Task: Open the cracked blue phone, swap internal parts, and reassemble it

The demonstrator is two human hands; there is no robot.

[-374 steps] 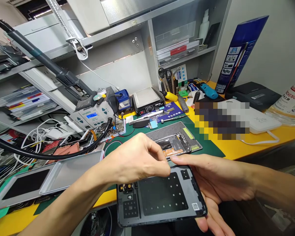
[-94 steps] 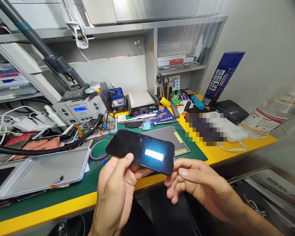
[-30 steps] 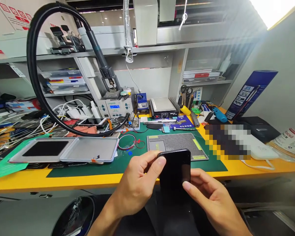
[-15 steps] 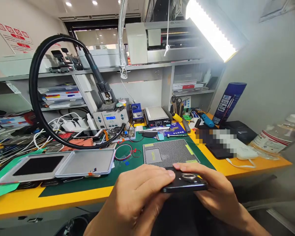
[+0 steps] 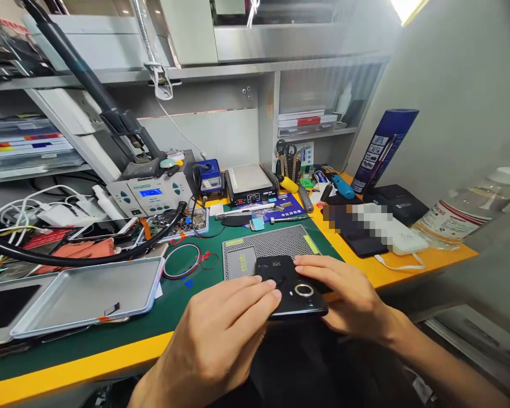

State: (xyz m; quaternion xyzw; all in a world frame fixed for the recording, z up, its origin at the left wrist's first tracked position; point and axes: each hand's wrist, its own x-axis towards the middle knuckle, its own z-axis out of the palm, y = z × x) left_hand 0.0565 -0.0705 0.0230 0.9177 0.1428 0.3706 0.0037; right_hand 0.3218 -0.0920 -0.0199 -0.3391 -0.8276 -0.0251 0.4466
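A black smartphone with a round, metal-ringed camera is held between both hands, its back facing up. My left hand grips its left side, the fingers laid over the back. On the opposite edge my right hand is closed around the phone, fingertips on the back near the camera. The thumbs and the phone's underside are hidden. Behind the phone lies a grey perforated mat on the green work mat, partly covered by the phone and fingers.
To the left are an open shallow tray and a hot-air station with a black hose. A heating plate stands at the back. On the right are a white power bank and a large clear bottle.
My view has turned down and to the right. The phone is tilted so that more of its back shows. Both hands still hold it.
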